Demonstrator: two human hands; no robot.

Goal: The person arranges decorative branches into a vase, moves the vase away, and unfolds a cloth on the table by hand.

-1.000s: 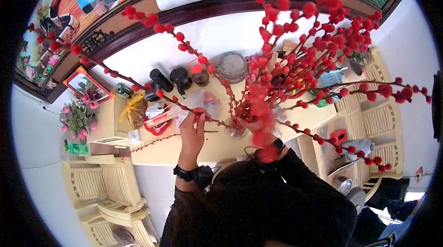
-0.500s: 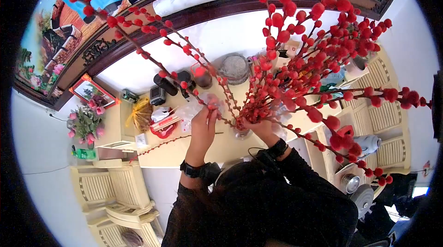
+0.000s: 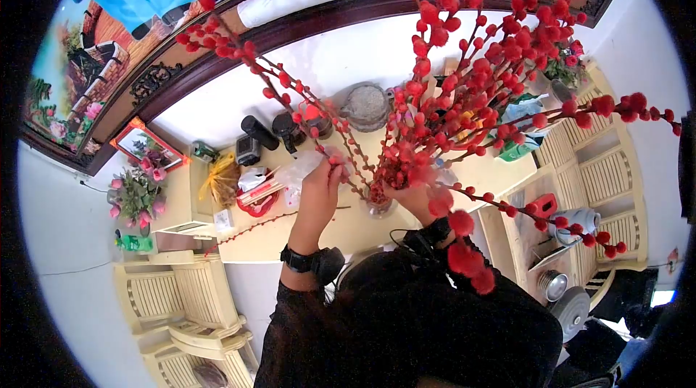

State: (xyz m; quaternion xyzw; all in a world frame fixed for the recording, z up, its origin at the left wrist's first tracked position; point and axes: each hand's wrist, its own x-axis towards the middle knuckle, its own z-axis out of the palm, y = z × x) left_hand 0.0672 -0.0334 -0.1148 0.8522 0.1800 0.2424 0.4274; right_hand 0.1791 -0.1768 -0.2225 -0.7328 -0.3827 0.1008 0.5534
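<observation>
From my end I see red-budded branches rising from a glass vase. My left grip pinches one stem; my right grip sits at the branches' base, partly hidden, so I can't tell its hold. A loose twig lies on the tabletop.

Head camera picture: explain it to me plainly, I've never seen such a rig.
No machine here: a person works bare-handed, wearing a camera on the head that looks forward and down. The left hand pinches a red-budded branch. The right hand is at the base of the red bunch, by a clear vase; its fingers are partly hidden. On the pale table are a loose branch and a yellow bag.
</observation>
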